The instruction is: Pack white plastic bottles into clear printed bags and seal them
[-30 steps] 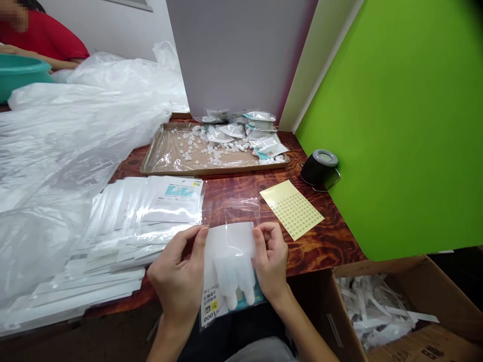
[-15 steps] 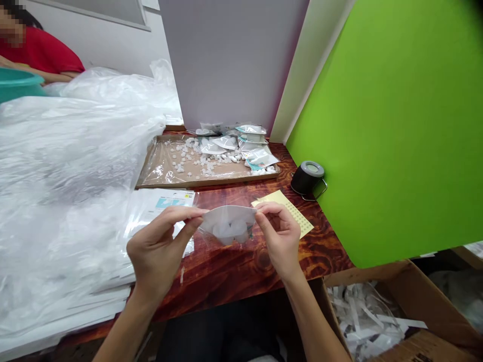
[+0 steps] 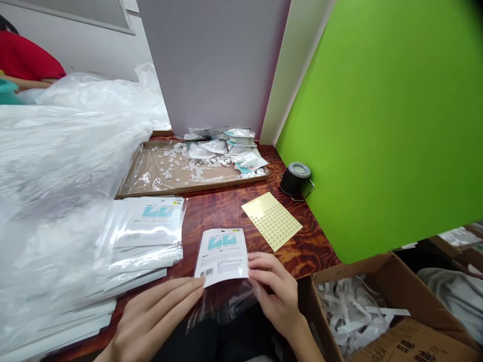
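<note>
A clear plastic packet with a white printed card [image 3: 222, 256] inside lies tilted at the table's front edge. Blue pictures and a barcode face up, and its clear plastic end hangs toward me. My left hand [image 3: 158, 317] has its fingers long and together on the packet's lower left corner, the thumb hidden beneath. At the right edge, my right hand [image 3: 273, 289] grips the packet between bent fingers and thumb. A yellow sheet of round stickers [image 3: 272, 221] lies just beyond my right hand. To the left rests a stack of flat card packets [image 3: 151, 231].
A shallow cardboard tray [image 3: 141, 183] holds small white pieces and filled packets. A black and grey cylinder [image 3: 296, 179] stands by the green panel [image 3: 381, 125]. Plastic sheeting [image 3: 56, 201] covers the left side. Below right, a carton [image 3: 400, 286] contains paper strips. A person in a red sleeve [image 3: 30, 58] sits far left.
The packet has come down from in front of me to the table edge and turned, so its printed back shows. Both hands moved lower with it, and my view shifted slightly right.
</note>
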`<state>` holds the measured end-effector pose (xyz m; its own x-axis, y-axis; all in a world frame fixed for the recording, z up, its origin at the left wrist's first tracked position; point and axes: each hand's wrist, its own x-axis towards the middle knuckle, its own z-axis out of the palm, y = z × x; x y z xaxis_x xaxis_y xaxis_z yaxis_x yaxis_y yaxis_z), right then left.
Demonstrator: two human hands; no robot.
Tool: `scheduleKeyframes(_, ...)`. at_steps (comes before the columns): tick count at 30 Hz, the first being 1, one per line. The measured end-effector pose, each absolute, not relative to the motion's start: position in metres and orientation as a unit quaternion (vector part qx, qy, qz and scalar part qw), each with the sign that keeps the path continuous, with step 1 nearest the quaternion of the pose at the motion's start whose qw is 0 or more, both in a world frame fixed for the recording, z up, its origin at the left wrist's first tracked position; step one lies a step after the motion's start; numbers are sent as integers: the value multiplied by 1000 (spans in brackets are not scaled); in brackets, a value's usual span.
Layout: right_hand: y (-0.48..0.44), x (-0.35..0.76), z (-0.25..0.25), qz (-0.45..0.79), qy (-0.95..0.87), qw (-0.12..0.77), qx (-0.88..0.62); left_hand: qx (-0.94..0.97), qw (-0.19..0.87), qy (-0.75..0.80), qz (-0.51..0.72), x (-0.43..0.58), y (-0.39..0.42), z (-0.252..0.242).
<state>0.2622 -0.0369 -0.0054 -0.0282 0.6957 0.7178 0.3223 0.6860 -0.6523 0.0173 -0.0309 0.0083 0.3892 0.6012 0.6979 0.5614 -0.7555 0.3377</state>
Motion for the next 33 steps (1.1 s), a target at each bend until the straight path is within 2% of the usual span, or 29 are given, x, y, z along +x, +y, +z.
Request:
scheduleKeyframes(6,-58,269,-35,105,-730,548,-395,870,26,299,392,18,-48,-2)
scheduleKeyframes(13,-62,277,-34,78,-776,494,-385,917,19,260,301,4,-42,-5)
scheduleKeyframes(17,-65,272,-35,68,-760,501,-409,941,-27,218,258,-1,-35,-7)
scheduleKeyframes(21,-67,264,-40,64,-726,525,-440,939,-53,212,265,3,-34,-7)
scheduleKeyframes(29,-70,262,-36,137,-692,543,-455,898,32,306,314,7,-40,-19)
scheduleKeyframes(33,-72,268,-27,180,-708,508,-456,875,109,352,316,4,-44,-21)
